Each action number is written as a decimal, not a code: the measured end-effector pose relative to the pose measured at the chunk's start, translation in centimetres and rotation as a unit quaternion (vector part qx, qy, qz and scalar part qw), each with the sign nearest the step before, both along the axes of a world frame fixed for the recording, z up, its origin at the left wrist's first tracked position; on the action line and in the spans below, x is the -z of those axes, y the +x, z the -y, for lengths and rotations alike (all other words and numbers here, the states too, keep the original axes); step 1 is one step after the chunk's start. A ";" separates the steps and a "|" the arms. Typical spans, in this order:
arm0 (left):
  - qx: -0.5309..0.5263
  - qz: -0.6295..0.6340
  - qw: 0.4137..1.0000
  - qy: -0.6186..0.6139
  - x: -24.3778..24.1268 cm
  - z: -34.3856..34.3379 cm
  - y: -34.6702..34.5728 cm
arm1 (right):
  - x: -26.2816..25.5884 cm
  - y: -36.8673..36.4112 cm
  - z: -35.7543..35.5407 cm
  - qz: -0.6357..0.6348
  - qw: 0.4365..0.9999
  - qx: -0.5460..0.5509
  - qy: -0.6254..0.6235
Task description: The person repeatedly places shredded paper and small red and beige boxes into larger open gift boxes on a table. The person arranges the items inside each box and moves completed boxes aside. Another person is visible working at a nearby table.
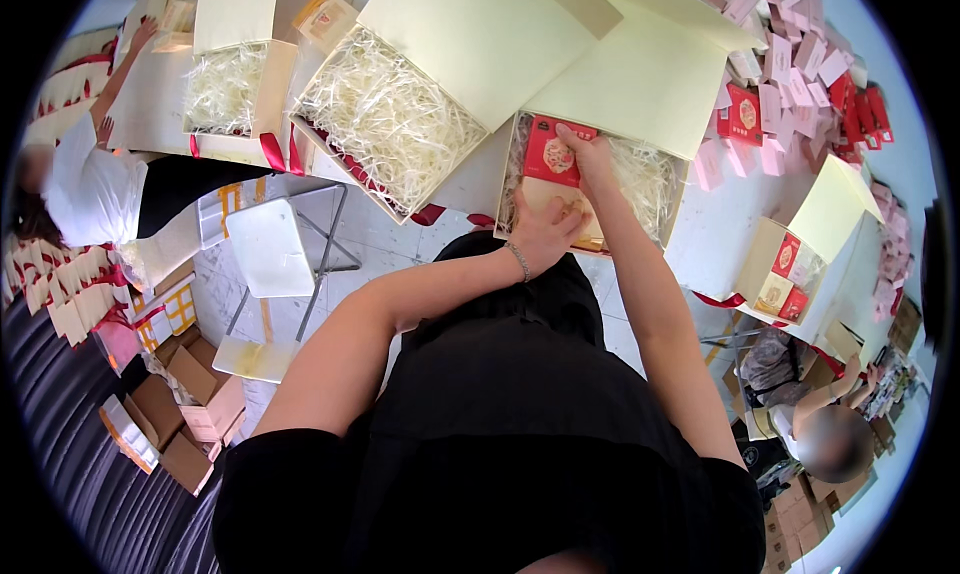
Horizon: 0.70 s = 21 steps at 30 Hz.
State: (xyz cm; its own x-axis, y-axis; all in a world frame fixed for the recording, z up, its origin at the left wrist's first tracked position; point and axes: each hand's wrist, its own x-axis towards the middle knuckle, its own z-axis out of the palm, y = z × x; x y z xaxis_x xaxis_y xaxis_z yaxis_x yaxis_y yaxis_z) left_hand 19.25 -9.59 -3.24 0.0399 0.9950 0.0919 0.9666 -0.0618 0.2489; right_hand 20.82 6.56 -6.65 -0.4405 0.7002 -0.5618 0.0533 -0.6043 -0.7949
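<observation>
Before me a cream gift box (684, 199) lies with its lid up and pale shredded paper (649, 176) inside. A red printed carton (546, 154) sits in its far left part. My right hand (592, 161) holds that carton at its right side, thumb on top. Nearer to me is a cream carton (551, 193), also in the box. My left hand (546, 229) spans it, with the thumb at its left side and bent fingers over it. The hand hides much of the cream carton. The underside of both cartons is out of sight.
Left stand two more open gift boxes, one large (390, 124) and one smaller (225, 86), with shredded paper. Pink cartons (780, 56) are heaped at right, near a filled gift box (780, 274). A folding chair (270, 248) stands behind left. Co-workers (97, 176) are at both sides.
</observation>
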 end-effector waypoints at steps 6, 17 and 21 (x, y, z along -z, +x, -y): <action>0.029 -0.006 0.996 -0.088 -0.8 -0.1 -0.2 | 0.0 -0.7 0.3 0.130 0.987 -0.033 0.092; -0.084 0.087 0.993 0.013 -3.3 -4.5 -2.6 | -5.2 9.4 0.2 0.327 0.688 -0.139 0.633; -0.077 0.040 0.995 -0.055 -2.5 -5.8 -1.7 | -1.2 11.8 0.0 0.435 0.591 -0.269 0.624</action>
